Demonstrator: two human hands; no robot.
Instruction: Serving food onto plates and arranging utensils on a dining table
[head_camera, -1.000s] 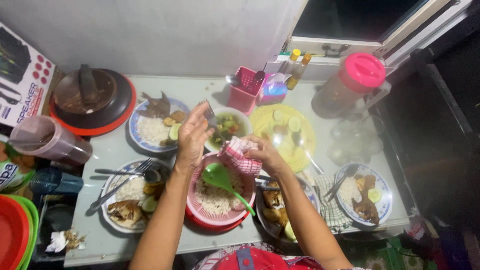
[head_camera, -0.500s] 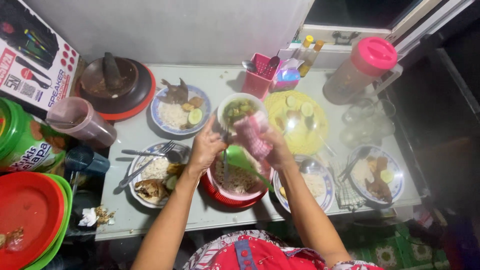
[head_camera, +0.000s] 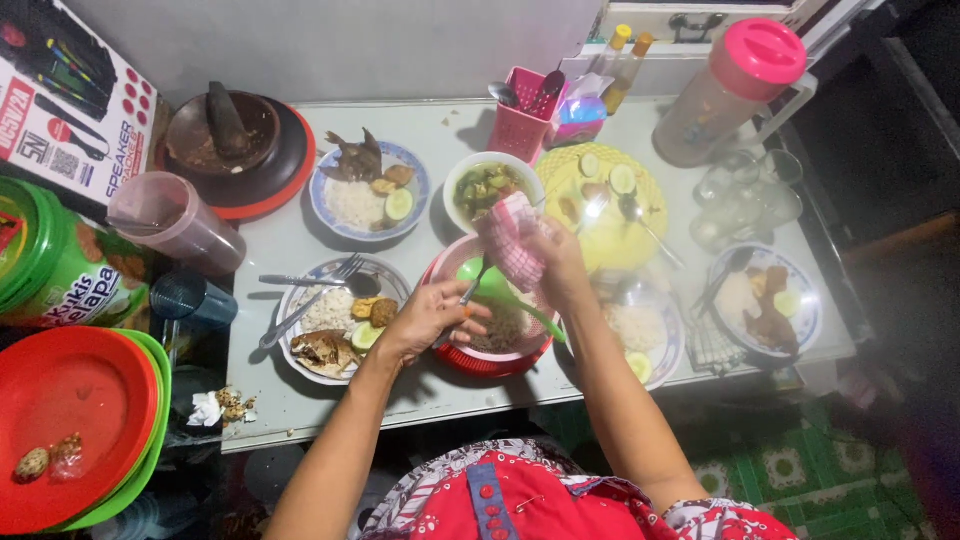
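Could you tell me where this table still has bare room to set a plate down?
Bare strips: the front edge of the table below the fish plate, and the back edge between mortar and pink cutlery basket. Crowded around the rice basket.

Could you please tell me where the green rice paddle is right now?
The green rice paddle lies across the pink rice basket at the table's front middle, between the left hand and the right hand.
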